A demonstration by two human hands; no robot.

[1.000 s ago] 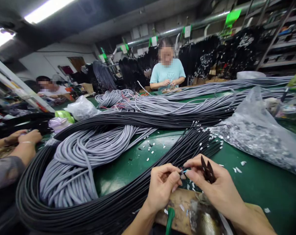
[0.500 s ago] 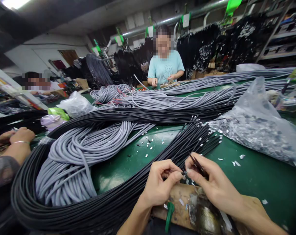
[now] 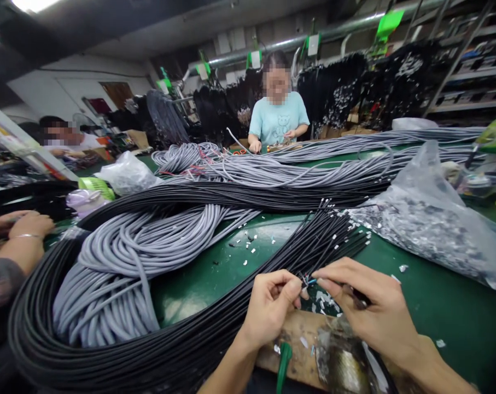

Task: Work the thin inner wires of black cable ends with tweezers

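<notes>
Black cable (image 3: 272,276): we pinch its stripped wire ends between left hand (image 3: 270,306) and right hand (image 3: 371,312) fingertips.

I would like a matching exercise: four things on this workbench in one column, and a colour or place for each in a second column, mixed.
Things:
1. cable end
2. grey cable bundle
3. plastic bag
4. table

Descriptions:
A. green surface
B. pinched between both hands' fingertips
C. far right, full of small parts
D. coiled inside the black cable loop

Pairs: 1-B, 2-D, 3-C, 4-A
</notes>
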